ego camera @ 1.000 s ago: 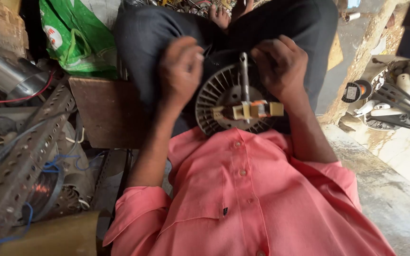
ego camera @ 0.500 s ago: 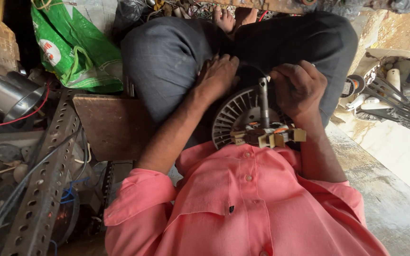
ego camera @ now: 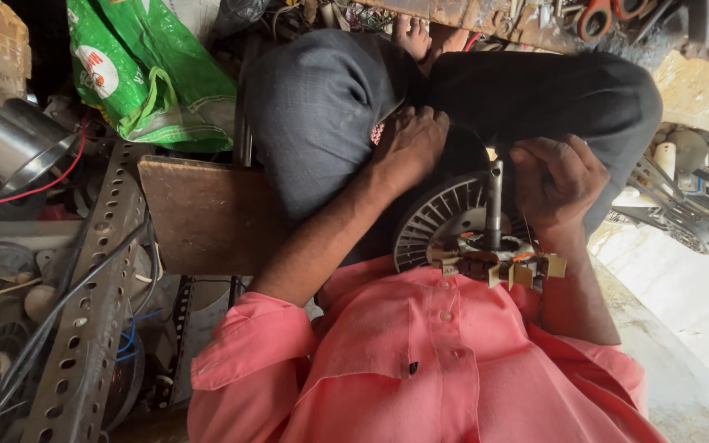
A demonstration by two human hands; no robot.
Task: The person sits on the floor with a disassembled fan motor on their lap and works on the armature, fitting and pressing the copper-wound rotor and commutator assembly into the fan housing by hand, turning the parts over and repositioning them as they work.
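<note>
A round grey fan motor (ego camera: 441, 223) with radial fins lies in my lap, against my pink shirt (ego camera: 420, 361). A steel shaft (ego camera: 495, 201) stands up from its middle, over a winding core (ego camera: 494, 267) with tan insulation tabs. My left hand (ego camera: 408, 143) is curled over the motor's upper left rim, against my dark trousers (ego camera: 322, 107). My right hand (ego camera: 555, 176) grips the right side, close beside the shaft. What the fingertips touch is hidden.
A wooden board (ego camera: 203, 213) lies to the left of my knee. Perforated metal angle bars (ego camera: 92, 303) with cables, a steel vessel (ego camera: 6, 143) and a green sack (ego camera: 137, 74) crowd the left. Metal fan parts (ego camera: 683, 217) lie at the right on a concrete floor (ego camera: 691, 287).
My left hand has come down from above the motor onto its upper left rim. My right hand has stayed at the right side by the shaft.
</note>
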